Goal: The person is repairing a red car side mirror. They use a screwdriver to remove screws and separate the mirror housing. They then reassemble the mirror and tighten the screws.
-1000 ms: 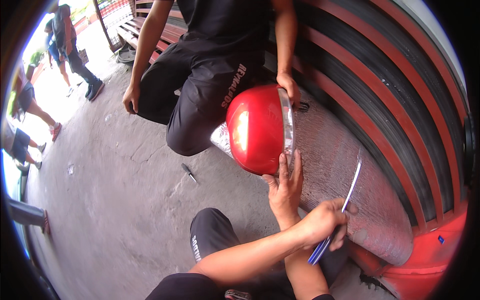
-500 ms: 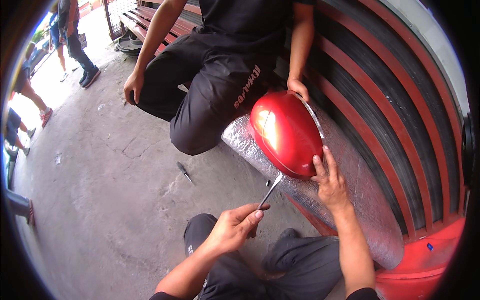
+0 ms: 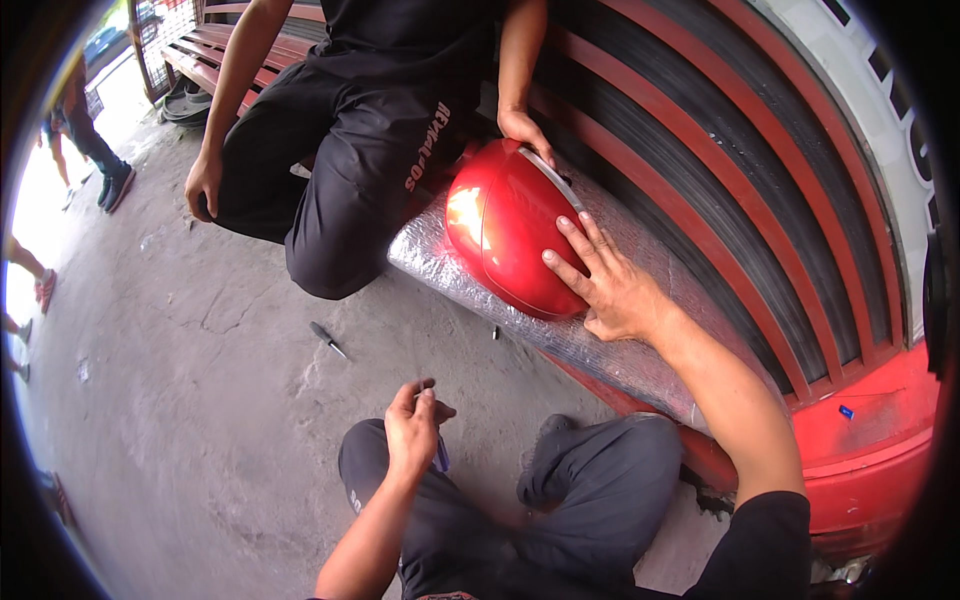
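Foil (image 3: 418, 242) under diagonal shell (image 3: 518, 235), rim (image 3: 552, 176) rightward

A red bench (image 3: 885, 410) curves from one toward four o'clock, crinkled silver foil (image 3: 640, 365) spread over its seat. At one o'clock a glossy red rounded shell (image 3: 525, 240) rests on the foil; a small blue object (image 3: 846, 412) lies toward four. The grey concrete floor (image 3: 200, 400) bears a dark-handled screwdriver (image 3: 328, 340) past eight o'clock and a small dark cylinder (image 3: 495, 333) at five.
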A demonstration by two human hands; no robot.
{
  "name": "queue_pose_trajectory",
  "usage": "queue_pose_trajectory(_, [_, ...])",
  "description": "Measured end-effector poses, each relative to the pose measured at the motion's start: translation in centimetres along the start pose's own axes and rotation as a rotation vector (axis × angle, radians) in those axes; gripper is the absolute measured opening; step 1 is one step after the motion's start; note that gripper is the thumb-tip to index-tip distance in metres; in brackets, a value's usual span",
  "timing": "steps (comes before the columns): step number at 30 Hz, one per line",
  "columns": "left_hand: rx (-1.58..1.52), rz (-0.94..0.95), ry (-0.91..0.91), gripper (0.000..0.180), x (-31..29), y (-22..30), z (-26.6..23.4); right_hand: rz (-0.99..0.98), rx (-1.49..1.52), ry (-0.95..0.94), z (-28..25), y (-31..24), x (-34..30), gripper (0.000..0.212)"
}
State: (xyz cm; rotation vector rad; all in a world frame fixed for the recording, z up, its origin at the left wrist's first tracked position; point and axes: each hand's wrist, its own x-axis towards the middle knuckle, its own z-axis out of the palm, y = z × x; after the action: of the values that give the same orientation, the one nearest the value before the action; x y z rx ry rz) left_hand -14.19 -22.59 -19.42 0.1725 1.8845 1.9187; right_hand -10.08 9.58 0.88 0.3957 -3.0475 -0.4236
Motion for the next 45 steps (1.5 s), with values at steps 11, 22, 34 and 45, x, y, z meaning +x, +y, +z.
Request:
queue_pose_trajectory(11, [1.018,-0.352,-0.329,0.041,3.1,-20.5,3.0,-0.015,0.132,0.120,0.1,0.1,0.9,0.129])
queue_pose_trajectory(22, [-0.131,0.216,0.138,0.055,3.4,13.2,11.6,0.022,0.306,0.108,0.2,4.4,0.6,0.122])
queue_pose_trajectory(34, [-0.659,-0.019,-0.220,0.023,7.8,13.5,17.1,-0.090,0.234,0.171,0.8,5.8,0.1,0.120])
queue_pose_trajectory(45, [-0.638,0.118,-0.181,0.022,7.4,14.0,17.5,-0.111,0.252,0.184,-0.6,5.7,0.6,0.117])
